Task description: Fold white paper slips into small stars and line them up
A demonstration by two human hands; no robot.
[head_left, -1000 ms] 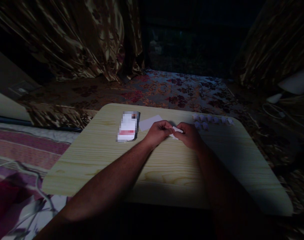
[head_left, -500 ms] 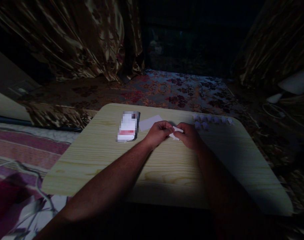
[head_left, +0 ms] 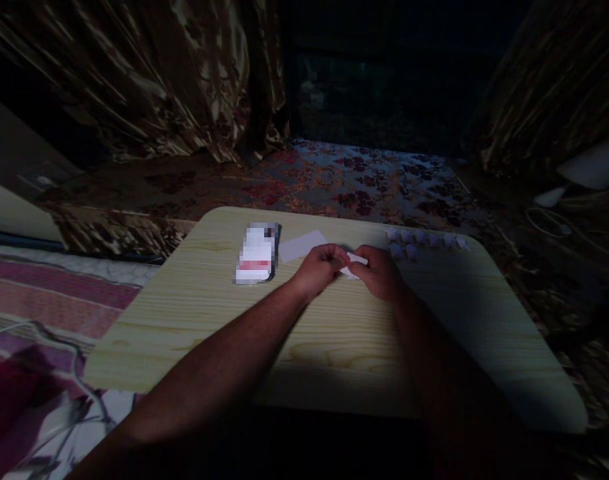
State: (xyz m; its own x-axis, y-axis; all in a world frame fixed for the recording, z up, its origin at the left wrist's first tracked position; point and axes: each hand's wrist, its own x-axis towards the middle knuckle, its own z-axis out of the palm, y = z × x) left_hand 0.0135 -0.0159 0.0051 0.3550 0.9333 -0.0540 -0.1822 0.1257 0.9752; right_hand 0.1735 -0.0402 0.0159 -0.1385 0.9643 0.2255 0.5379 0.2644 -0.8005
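My left hand (head_left: 320, 267) and my right hand (head_left: 379, 270) meet over the far middle of a pale wooden table (head_left: 334, 333). Both pinch a small white piece of paper (head_left: 351, 265) between their fingertips, fingers curled. A flat white paper slip (head_left: 300, 245) lies just left of my left hand. Beyond my right hand, several small folded white paper pieces (head_left: 424, 241) sit in a row near the table's far edge.
A phone-sized white object with a red band (head_left: 257, 253) lies on the table's far left. A floral carpet (head_left: 344, 180) and patterned curtains (head_left: 149, 73) are behind. Striped bedding and white cables (head_left: 49, 347) lie at the left. The room is dim.
The small paper has shifted slightly between my fingertips. Both hands stay in the same spot.
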